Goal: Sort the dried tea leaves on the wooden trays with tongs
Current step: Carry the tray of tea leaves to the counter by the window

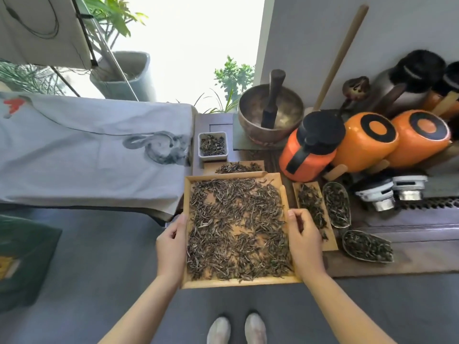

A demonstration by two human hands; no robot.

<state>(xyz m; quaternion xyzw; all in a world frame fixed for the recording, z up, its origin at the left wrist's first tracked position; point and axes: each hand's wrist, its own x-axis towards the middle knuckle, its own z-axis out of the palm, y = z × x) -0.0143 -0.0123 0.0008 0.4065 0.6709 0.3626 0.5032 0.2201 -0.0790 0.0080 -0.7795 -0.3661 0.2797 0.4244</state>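
1. Two pale shoes (pixel 236 328) are showing at 6 o'clock, standing on the grey floor (pixel 99 281) between the person's forearms.
2. Both hands are holding the big wooden tray (pixel 238 283) by its sides: the left hand (pixel 171 247) is gripping the 9 o'clock rim, and the right hand (pixel 304 242) is gripping the 3 o'clock rim with its fingers curled over the edge.
3. Dried tea leaves (pixel 236 227) are lying spread over nearly the whole tray floor, with bare wood showing through in patches.
4. At 12 o'clock from the tray, a smaller wooden tray (pixel 234 166) is carrying a thin heap of leaves, and a white square dish (pixel 213 146) of leaves is sitting just beyond it.
5. At 3 o'clock, a narrow wooden tray (pixel 314 214) and two scoop-shaped dishes (pixel 336 204) are lying on the dark surface (pixel 409 259), each holding leaves.
6. Farther out toward 1 o'clock, a metal bowl (pixel 270 117) with a dark pestle and three orange jars (pixel 365 137) are standing.
7. At 10 o'clock a grey cloth (pixel 87 150) is draping over a table.
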